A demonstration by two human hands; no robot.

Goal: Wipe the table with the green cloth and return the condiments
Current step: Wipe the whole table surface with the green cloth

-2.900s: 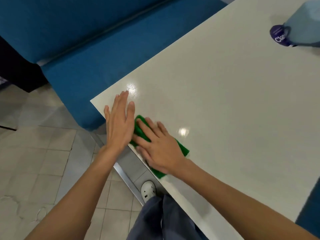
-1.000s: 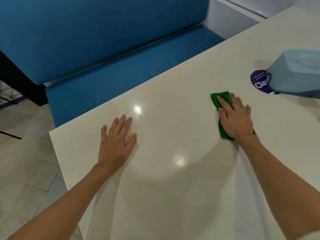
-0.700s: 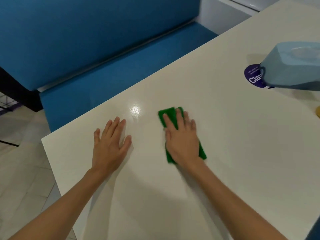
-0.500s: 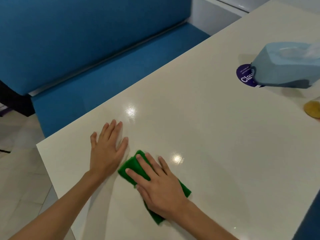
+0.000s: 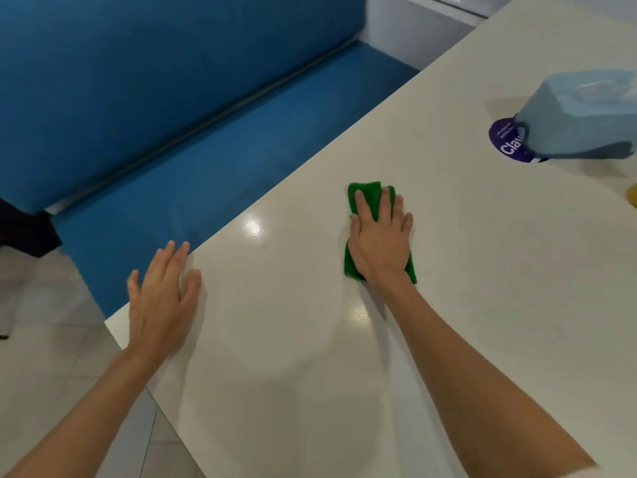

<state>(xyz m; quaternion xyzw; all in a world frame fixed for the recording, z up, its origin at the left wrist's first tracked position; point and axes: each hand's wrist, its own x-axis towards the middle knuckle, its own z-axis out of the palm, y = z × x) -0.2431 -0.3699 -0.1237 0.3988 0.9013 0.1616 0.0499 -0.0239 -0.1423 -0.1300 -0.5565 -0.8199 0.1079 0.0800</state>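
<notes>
- Right hand (image 5: 379,241) lies flat, palm down, on the cloth (image 5: 365,198), fingers spread and extended. It presses rather than pinches, nothing curled around the fabric.
- Cloth is green, folded to a narrow strip, lying on the table (image 5: 448,322). It sticks out past the fingertips at the far end and shows at both sides of the wrist at the near end.
- Left hand (image 5: 160,301) is open and holds nothing. It sits at the table's left edge near the corner, well left of the right hand; fingers extended, slightly blurred. Cannot tell whether the palm fully touches the surface.
- Blue tissue box (image 5: 586,119) stands on the table far right of the right hand and beyond it, well apart from the cloth.
- Round purple sticker (image 5: 506,141) lies on the tabletop partly under the box's near-left corner; white lettering, only partly readable.
- A yellow thing (image 5: 632,200) is cut off at the frame's right edge, near side of the box. Too little shows to say what it is.
- Blue bench (image 5: 206,150) runs along the table's far-left side, beyond both hands.
- Tiled floor (image 5: 44,322) shows left of the left hand.
</notes>
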